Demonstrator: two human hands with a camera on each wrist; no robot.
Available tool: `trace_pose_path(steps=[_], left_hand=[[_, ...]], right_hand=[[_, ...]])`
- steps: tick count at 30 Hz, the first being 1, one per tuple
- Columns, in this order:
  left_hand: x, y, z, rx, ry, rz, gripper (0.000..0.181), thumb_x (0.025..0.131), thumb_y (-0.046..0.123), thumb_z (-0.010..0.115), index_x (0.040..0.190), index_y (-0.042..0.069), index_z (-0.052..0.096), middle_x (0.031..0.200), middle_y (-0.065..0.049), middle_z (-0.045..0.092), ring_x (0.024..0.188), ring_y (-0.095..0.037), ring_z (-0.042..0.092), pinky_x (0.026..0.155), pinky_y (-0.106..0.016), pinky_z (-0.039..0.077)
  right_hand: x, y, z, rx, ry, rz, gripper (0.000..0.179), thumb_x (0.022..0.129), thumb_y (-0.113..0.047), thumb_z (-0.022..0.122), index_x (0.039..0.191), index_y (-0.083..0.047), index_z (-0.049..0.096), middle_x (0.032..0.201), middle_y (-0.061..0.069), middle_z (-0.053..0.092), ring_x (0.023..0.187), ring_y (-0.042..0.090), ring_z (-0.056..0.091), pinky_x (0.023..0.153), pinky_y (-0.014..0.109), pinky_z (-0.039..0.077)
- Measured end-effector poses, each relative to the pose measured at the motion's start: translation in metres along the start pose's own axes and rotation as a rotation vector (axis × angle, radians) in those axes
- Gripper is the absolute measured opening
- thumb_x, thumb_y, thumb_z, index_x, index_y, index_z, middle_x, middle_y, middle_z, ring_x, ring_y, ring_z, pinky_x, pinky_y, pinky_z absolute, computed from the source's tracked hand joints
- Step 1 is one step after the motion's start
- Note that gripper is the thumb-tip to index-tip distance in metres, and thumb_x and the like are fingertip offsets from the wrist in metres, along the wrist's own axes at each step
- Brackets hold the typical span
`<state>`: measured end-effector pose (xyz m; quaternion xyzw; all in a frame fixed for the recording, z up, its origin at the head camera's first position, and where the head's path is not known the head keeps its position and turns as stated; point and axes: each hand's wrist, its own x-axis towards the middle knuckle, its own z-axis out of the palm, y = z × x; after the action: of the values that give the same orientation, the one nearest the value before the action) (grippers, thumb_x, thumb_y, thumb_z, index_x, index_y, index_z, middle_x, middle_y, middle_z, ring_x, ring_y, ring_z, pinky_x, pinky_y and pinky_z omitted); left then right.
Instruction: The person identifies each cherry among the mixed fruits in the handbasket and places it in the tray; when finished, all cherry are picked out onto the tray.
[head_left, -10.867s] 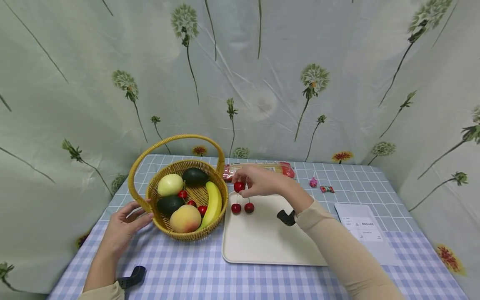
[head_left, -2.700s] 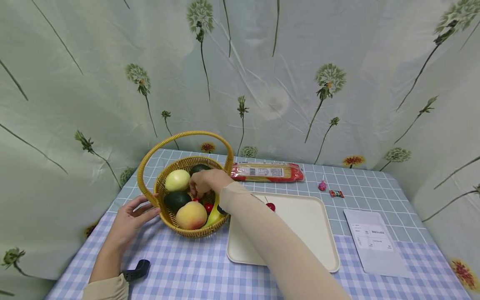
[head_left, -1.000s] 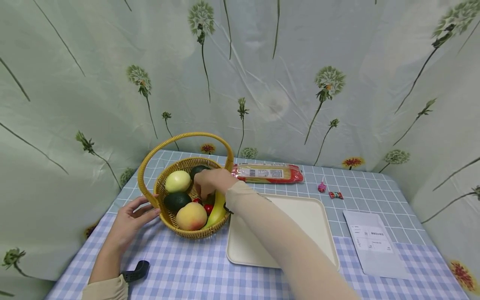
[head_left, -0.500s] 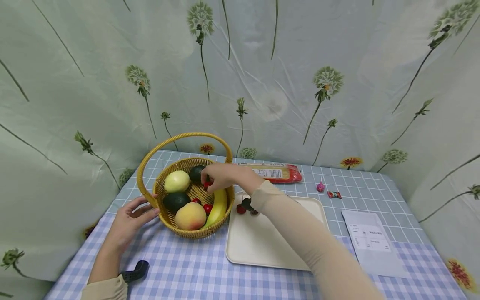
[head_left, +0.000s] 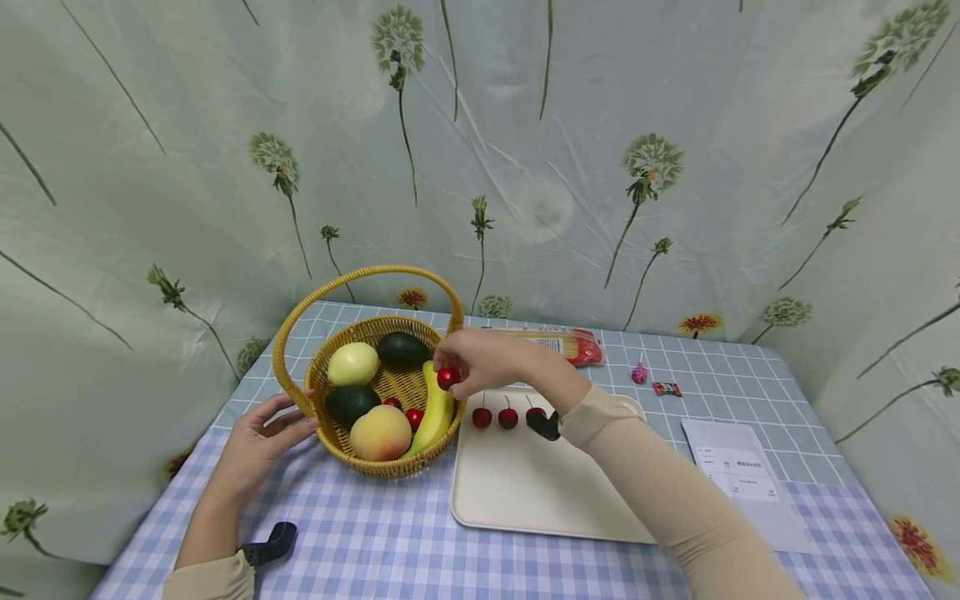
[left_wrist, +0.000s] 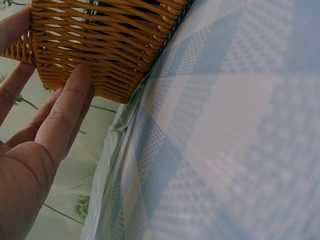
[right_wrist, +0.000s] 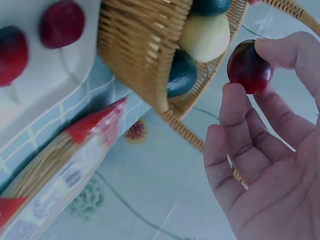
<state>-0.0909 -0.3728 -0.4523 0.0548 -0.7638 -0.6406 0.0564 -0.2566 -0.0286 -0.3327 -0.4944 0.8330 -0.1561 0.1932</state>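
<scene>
My right hand [head_left: 498,360] pinches a red cherry [head_left: 447,378] between thumb and fingertips, above the basket's right rim. The right wrist view shows this cherry [right_wrist: 249,69] close up, dark and glossy. Fingers of my left hand [head_left: 258,442] rest nearly straight against the left side of the yellow wicker basket [head_left: 386,470], near the handle's foot. Inside lie a peach [head_left: 380,432], a banana [head_left: 432,414], two dark green avocado-like fruits [head_left: 352,405], a pale round fruit [head_left: 353,364] and two visible cherries [head_left: 414,418]. Three stemmed cherries [head_left: 507,418] sit in a row on the cream tray [head_left: 540,500].
Behind the tray lies a red-ended pack of dry noodles [head_left: 585,347], partly hidden by my right hand. Farther right are a pink lollipop [head_left: 639,373], a small wrapped candy [head_left: 667,389] and a white labelled pouch [head_left: 738,467]. The basket's tall handle [head_left: 375,270] arches overhead.
My right hand has come up out of the basket with a cherry and moved right, towards the tray. About eleven seconds ago, two cherries showed on the tray. My left hand stays at the basket.
</scene>
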Motion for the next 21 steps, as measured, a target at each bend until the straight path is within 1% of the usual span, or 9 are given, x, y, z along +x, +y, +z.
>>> trace_pose_path(steps=[5,8,13,18,21], left_hand=[[0.0,-0.001,0.0,-0.007,0.001,0.01,0.04,0.099,0.009,0.078,0.138,0.014,0.07,0.133,0.019,0.066,0.116,0.007,0.067,0.09,-0.013,0.058],[0.0,-0.002,0.0,-0.007,0.002,0.007,0.04,0.099,0.01,0.078,0.138,0.015,0.071,0.133,0.019,0.065,0.116,0.007,0.067,0.09,-0.013,0.058],[0.001,-0.002,0.0,-0.006,0.007,-0.003,0.039,0.099,0.01,0.079,0.136,0.018,0.072,0.133,0.019,0.065,0.116,0.007,0.066,0.089,-0.013,0.058],[0.0,-0.001,0.0,-0.005,0.01,-0.011,0.039,0.099,0.01,0.079,0.136,0.017,0.071,0.131,0.022,0.065,0.115,0.008,0.067,0.089,-0.013,0.058],[0.0,-0.001,0.0,0.0,0.008,-0.009,0.039,0.099,0.011,0.079,0.137,0.017,0.071,0.131,0.022,0.065,0.115,0.008,0.067,0.089,-0.013,0.058]], right_hand=[[-0.025,0.012,0.003,0.01,0.063,0.003,0.035,0.093,-0.016,0.078,0.126,-0.01,0.07,0.104,0.0,0.066,0.088,0.016,0.061,0.078,0.026,0.055],[-0.039,0.021,0.007,0.038,0.084,0.029,0.035,0.091,-0.015,0.078,0.125,-0.01,0.07,0.102,0.0,0.065,0.092,0.019,0.062,0.079,0.026,0.055],[-0.062,0.04,0.013,0.095,0.107,0.095,0.037,0.09,-0.014,0.077,0.126,-0.009,0.07,0.102,-0.001,0.066,0.094,0.02,0.062,0.081,0.028,0.055],[-0.086,0.058,0.018,0.125,0.138,0.159,0.033,0.09,-0.013,0.078,0.122,-0.01,0.072,0.103,0.0,0.067,0.093,0.021,0.062,0.078,0.028,0.054],[-0.099,0.068,0.023,0.129,0.16,0.188,0.031,0.09,-0.013,0.078,0.12,-0.009,0.073,0.103,0.0,0.069,0.09,0.017,0.062,0.077,0.028,0.054]])
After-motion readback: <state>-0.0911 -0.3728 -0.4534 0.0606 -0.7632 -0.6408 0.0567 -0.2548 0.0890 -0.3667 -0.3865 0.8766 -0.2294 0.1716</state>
